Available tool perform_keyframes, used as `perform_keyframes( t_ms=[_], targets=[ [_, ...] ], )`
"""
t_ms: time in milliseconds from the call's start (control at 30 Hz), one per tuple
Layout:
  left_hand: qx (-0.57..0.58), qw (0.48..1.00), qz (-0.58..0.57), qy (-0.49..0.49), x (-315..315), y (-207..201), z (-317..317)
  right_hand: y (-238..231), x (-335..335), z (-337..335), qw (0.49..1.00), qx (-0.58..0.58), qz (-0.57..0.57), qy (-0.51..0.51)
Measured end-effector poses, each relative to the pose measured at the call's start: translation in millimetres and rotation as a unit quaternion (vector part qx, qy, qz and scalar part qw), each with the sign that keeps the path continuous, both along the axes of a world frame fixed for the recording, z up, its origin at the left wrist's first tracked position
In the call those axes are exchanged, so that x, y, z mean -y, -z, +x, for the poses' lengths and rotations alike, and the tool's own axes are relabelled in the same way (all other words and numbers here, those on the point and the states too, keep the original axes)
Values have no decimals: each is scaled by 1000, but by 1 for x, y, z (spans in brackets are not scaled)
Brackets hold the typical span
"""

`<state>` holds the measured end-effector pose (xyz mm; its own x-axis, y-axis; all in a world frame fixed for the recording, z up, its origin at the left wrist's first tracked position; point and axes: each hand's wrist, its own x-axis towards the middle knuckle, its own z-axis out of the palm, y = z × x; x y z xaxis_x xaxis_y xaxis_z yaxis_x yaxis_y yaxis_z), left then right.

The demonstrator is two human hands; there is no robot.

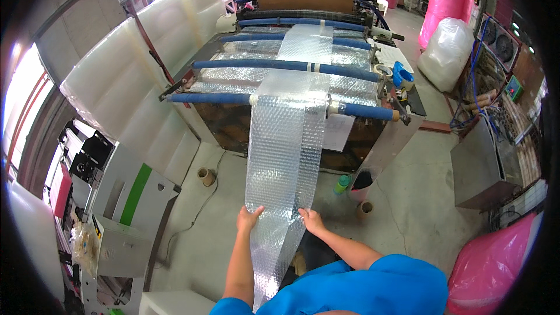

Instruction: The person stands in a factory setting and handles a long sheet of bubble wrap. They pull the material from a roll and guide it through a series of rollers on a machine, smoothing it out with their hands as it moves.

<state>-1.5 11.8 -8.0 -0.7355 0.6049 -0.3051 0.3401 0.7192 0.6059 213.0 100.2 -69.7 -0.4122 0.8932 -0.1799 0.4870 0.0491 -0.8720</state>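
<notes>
A long strip of clear bubble wrap (pixel 283 151) runs over the blue front roller (pixel 219 98) of a machine and hangs down toward me. My left hand (pixel 249 219) grips its left edge, thumb on top and fingers hidden beneath. On the opposite edge, my right hand (pixel 311 220) pinches the film between thumb and fingers. Between my hands the strip is folded lengthwise, and its lower end passes down beside my body. Farther back, the same film passes under and over more blue rollers (pixel 286 66).
A cardboard core (pixel 206 176) stands on the floor at left, near a cable. Below the machine at right are a green bottle (pixel 342 184) and another core (pixel 365 209). A grey machine with a green stripe (pixel 135 193) stands left; a metal cabinet (pixel 485 163) stands right.
</notes>
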Motion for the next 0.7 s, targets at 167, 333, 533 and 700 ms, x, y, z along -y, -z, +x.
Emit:
perform_keyframes(
  t_ms=[167, 333, 533, 700],
  targets=[
    [2, 998, 61, -4, -21, 10, -10, -16, -14, -9, 996, -86, -23, 31],
    [8, 993, 115, 12, -69, -18, -23, -29, -69, -23, 991, -127, -1, 28],
    [16, 975, 222, 16, -120, -51, -31, -62, -134, -37, 986, -150, 73, 23],
    [-34, 978, 205, -9, -136, -97, -30, -100, -166, -39, 974, -223, -21, 16]
  ],
)
